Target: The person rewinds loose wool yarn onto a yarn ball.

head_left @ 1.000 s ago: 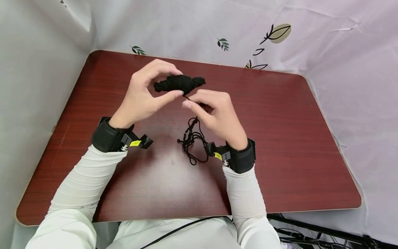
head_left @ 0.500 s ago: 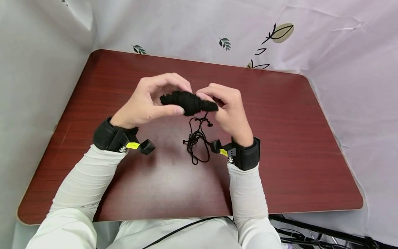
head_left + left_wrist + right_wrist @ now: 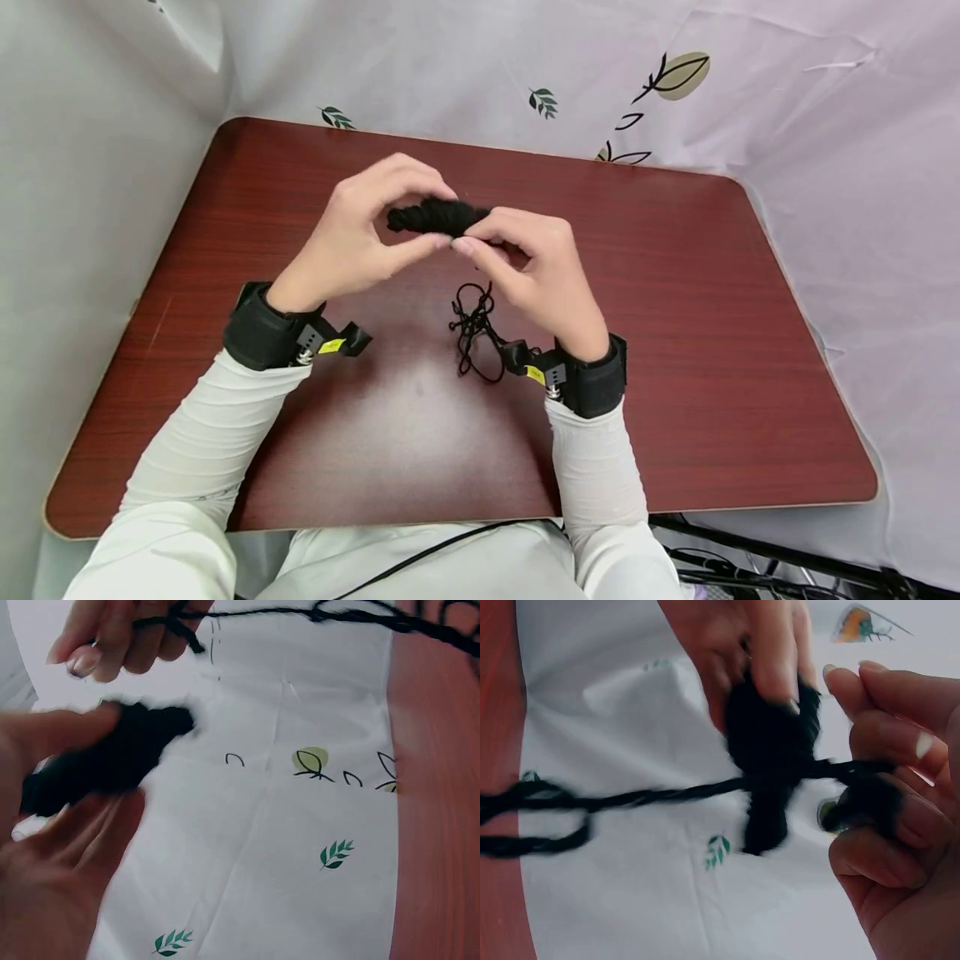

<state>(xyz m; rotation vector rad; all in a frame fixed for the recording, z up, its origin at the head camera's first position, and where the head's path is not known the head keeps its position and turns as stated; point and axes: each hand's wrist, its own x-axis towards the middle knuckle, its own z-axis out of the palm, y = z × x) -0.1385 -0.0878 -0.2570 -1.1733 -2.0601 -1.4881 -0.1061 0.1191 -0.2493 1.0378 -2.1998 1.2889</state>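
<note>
My left hand holds a spindle-shaped bundle of wound black cord between thumb and fingers, raised over the table. Close on its right, my right hand has thumb and forefinger together beside the bundle, hiding that end of it. In the right wrist view, a strand of black cord runs across the bundle into the curled fingers of my right hand, blurred there. A loose tangle of the cord hangs or lies below the right hand; which one I cannot tell.
The dark red wooden table lies beneath both hands. White cloth with leaf prints surrounds its back and sides. Black straps with small camera mounts sit on both wrists. A black cable crosses the lap.
The bundle tipped and dipped toward the right hand, then rose and levelled. My right hand went around behind its right end and came back in front. The loose cord tangle shifted slightly.
</note>
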